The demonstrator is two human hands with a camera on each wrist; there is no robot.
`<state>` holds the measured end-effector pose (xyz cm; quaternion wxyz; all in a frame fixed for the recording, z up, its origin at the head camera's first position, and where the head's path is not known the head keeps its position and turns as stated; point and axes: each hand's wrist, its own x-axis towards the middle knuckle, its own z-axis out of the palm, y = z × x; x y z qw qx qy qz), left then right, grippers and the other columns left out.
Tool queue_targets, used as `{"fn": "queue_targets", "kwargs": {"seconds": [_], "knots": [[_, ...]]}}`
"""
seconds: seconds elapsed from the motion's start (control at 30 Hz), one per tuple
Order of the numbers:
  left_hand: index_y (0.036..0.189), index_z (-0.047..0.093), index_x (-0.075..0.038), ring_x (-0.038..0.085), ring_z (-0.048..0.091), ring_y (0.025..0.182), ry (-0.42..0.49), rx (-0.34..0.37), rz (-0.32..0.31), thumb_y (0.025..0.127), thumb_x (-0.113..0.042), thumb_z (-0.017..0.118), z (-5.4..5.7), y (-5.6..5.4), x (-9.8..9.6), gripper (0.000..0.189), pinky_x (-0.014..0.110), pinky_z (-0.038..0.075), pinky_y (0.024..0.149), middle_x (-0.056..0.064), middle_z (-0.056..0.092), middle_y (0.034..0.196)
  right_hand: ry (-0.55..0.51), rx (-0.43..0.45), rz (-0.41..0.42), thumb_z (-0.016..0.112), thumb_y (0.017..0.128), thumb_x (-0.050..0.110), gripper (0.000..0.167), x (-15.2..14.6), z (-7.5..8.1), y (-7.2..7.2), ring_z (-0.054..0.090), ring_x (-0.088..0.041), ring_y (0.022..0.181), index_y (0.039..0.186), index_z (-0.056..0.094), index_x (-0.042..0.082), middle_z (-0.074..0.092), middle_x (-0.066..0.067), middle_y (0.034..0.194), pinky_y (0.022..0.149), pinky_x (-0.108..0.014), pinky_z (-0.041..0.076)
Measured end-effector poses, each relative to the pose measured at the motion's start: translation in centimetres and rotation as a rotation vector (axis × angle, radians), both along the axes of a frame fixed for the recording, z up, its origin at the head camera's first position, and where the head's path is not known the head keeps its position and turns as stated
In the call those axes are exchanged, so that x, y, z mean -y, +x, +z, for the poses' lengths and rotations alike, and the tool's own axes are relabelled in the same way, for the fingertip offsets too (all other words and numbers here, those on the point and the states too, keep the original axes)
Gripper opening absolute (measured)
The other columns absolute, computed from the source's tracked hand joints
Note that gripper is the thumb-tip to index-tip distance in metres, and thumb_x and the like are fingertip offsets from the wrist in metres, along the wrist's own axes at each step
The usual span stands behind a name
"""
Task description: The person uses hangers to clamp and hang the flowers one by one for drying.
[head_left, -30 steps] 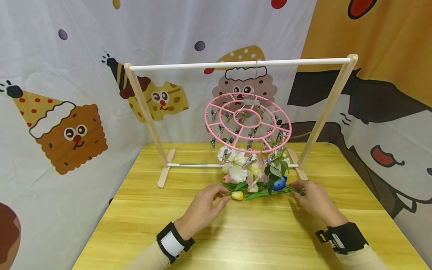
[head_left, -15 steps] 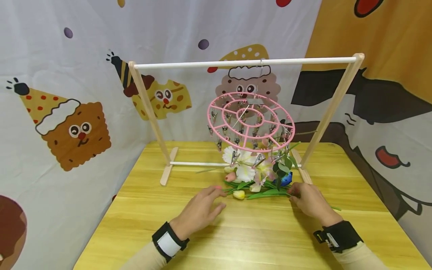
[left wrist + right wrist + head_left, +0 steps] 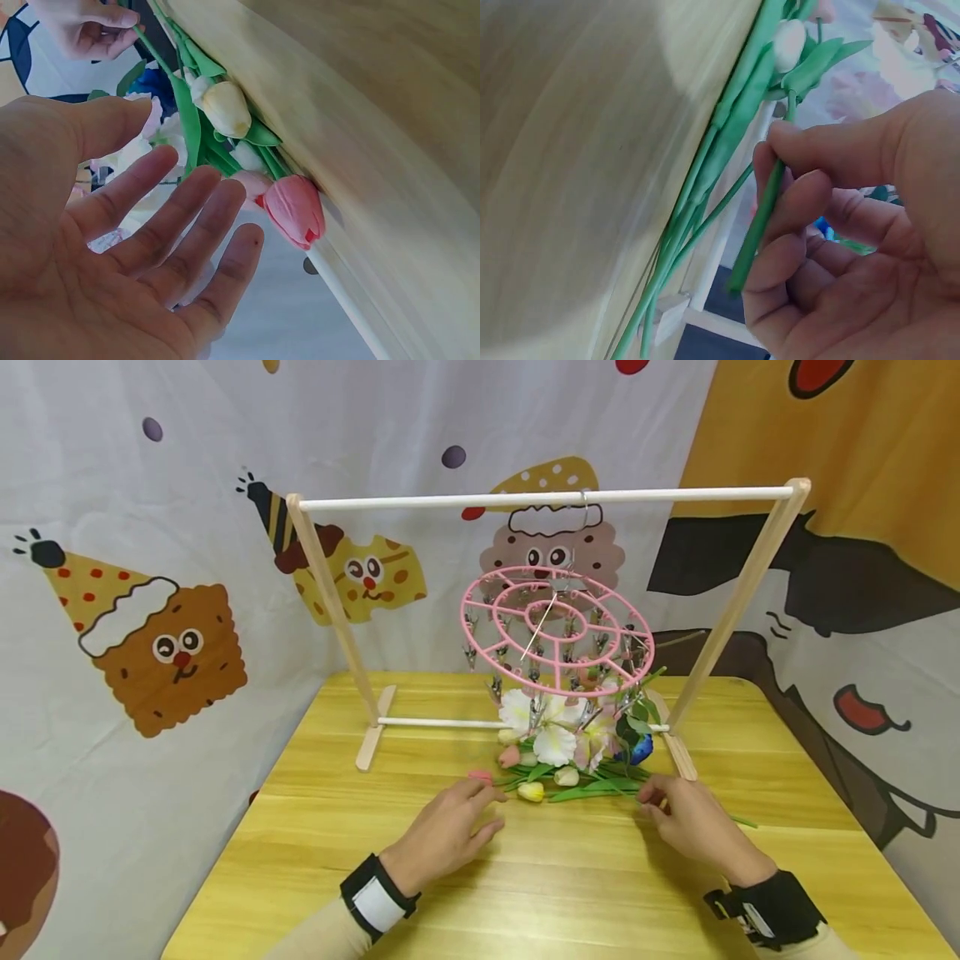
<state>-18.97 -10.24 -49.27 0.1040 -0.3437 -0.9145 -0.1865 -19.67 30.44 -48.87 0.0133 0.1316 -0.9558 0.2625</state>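
Note:
My right hand (image 3: 693,822) pinches a green tulip stem (image 3: 761,225) between thumb and fingers, its end free below them. A leaf branches from this stem; I cannot tell which bloom belongs to it. My left hand (image 3: 442,831) hovers palm up to the pile's left, fingers spread and holding nothing. Nearest to it lies a pink tulip (image 3: 295,210), and a yellow-white tulip (image 3: 531,792) lies a little to the right. More tulips with long green stems (image 3: 682,225) lie together on the table. Behind them are large white flowers (image 3: 553,745) and a blue flower (image 3: 636,750).
A pink round clip hanger (image 3: 558,628) with several metal clips hangs from the white bar (image 3: 450,502) of a wooden rack (image 3: 337,610). Its clips hang close above the flowers. Patterned cloth (image 3: 112,527) stands behind the table (image 3: 300,860).
My left fingers have drawn back from the yellow-white tulip, and the pink tulip shows beside them. The hanger has turned slightly. My right hand stays at the stems.

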Motion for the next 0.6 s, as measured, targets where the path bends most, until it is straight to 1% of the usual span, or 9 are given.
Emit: {"fn": "queue_targets", "kwargs": {"seconds": [0.13, 0.23, 0.3, 0.37, 0.5, 0.6], "knots": [[0.142, 0.078, -0.011, 0.021, 0.079, 0.117, -0.003, -0.018, -0.013, 0.109, -0.028, 0.087, 0.2, -0.2, -0.6, 0.039, 0.038, 0.071, 0.1, 0.008, 0.078, 0.137, -0.02, 0.035, 0.035, 0.083, 0.107, 0.007, 0.007, 0.4, 0.5, 0.6, 0.058, -0.003, 0.071, 0.114, 0.083, 0.009, 0.077, 0.002, 0.087, 0.06, -0.024, 0.048], [0.142, 0.077, -0.012, 0.021, 0.078, 0.119, -0.009, -0.045, -0.022, 0.109, -0.03, 0.087, 0.3, -0.4, -1.0, 0.039, 0.038, 0.07, 0.101, 0.007, 0.078, 0.138, -0.04, 0.047, 0.072, 0.083, 0.109, 0.008, 0.006, 1.1, 0.6, 0.8, 0.057, 0.0, 0.069, 0.114, 0.083, 0.009, 0.078, 0.003, 0.089, 0.059, -0.024, 0.048], [0.143, 0.077, -0.013, 0.021, 0.077, 0.122, -0.012, -0.066, -0.028, 0.109, -0.03, 0.087, 0.2, -0.6, -1.2, 0.039, 0.038, 0.07, 0.104, 0.006, 0.077, 0.139, -0.051, 0.046, 0.093, 0.083, 0.109, 0.008, 0.006, 1.6, 0.7, 0.8, 0.055, 0.0, 0.069, 0.115, 0.083, 0.01, 0.079, 0.003, 0.092, 0.059, -0.024, 0.047], [0.144, 0.076, -0.013, 0.022, 0.077, 0.125, -0.014, -0.091, -0.035, 0.109, -0.03, 0.087, 0.2, -0.8, -1.5, 0.041, 0.039, 0.069, 0.107, 0.006, 0.077, 0.14, -0.054, 0.04, 0.108, 0.082, 0.109, 0.009, 0.006, 2.1, 0.7, 0.8, 0.053, 0.0, 0.069, 0.115, 0.082, 0.011, 0.079, 0.003, 0.094, 0.059, -0.024, 0.046], [0.147, 0.075, -0.014, 0.022, 0.075, 0.128, -0.014, -0.131, -0.037, 0.109, -0.029, 0.087, 0.1, -1.2, -1.9, 0.042, 0.04, 0.067, 0.109, 0.005, 0.076, 0.141, -0.052, 0.01, 0.133, 0.083, 0.108, 0.007, 0.009, 3.0, 0.6, 0.8, 0.052, 0.0, 0.072, 0.114, 0.082, 0.014, 0.079, 0.005, 0.099, 0.062, -0.024, 0.045], [0.145, 0.076, -0.014, 0.021, 0.075, 0.125, -0.015, -0.156, -0.019, 0.108, -0.028, 0.088, 0.0, -1.5, -2.1, 0.041, 0.038, 0.065, 0.104, 0.003, 0.077, 0.139, -0.054, -0.024, 0.155, 0.084, 0.107, 0.003, 0.013, 3.6, 0.4, 0.8, 0.053, 0.002, 0.075, 0.112, 0.083, 0.015, 0.08, 0.006, 0.101, 0.064, -0.023, 0.046]]}}
